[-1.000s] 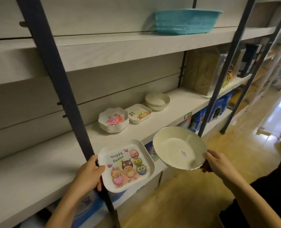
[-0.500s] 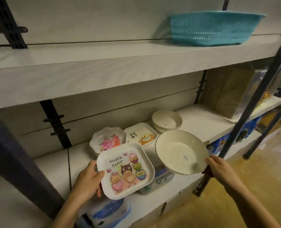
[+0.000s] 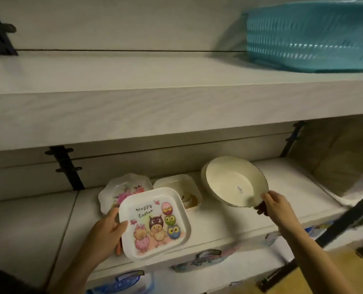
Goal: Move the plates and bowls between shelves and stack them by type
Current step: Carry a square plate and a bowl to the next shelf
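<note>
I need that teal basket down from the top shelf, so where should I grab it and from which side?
Probably by the teal basket's top rim, coming from the front: it sits upright on the upper shelf, its slotted front wall faces you, and the wall stands behind it. Both hands are busy now.

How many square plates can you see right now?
2: the Easter plate in the left hand, and one on the shelf behind it, partly covered. More may be stacked under it.

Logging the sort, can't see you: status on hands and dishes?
Left hand grips Easter plate. Right hand holds cream bowl by its rim, over the bowl stack. Flower plates and small square dish on shelf behind.
</note>
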Tool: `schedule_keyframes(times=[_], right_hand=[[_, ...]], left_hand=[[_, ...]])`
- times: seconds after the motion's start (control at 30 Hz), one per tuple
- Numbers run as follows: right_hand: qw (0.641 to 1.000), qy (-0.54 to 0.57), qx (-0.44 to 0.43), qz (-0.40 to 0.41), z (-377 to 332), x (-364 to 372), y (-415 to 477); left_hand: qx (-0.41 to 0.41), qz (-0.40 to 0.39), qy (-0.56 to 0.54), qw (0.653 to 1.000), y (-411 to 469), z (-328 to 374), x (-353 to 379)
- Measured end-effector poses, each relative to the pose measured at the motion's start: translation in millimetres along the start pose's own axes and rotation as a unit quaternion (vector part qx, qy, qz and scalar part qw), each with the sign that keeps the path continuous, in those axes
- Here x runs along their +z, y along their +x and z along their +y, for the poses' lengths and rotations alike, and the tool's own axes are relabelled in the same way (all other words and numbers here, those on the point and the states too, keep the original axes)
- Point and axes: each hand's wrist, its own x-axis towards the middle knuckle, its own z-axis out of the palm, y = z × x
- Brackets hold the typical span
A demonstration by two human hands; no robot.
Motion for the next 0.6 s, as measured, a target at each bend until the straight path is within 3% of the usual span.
schedule_keyframes(times=[0.27, 0.6], right_hand=[[0.999, -0.039, -0.018, -0.033, 17.3, 9.5, 97.2], [0.997, -0.063, -0.01, -0.048, 51.6, 24.1, 135.1]], left_hand=[[-0.04, 0.083, -0.005, 0.996, 4.1, 19.8, 41.1], [-0.054, 0.143, 0.022, 0.988, 22.3, 31.6, 74.8]])
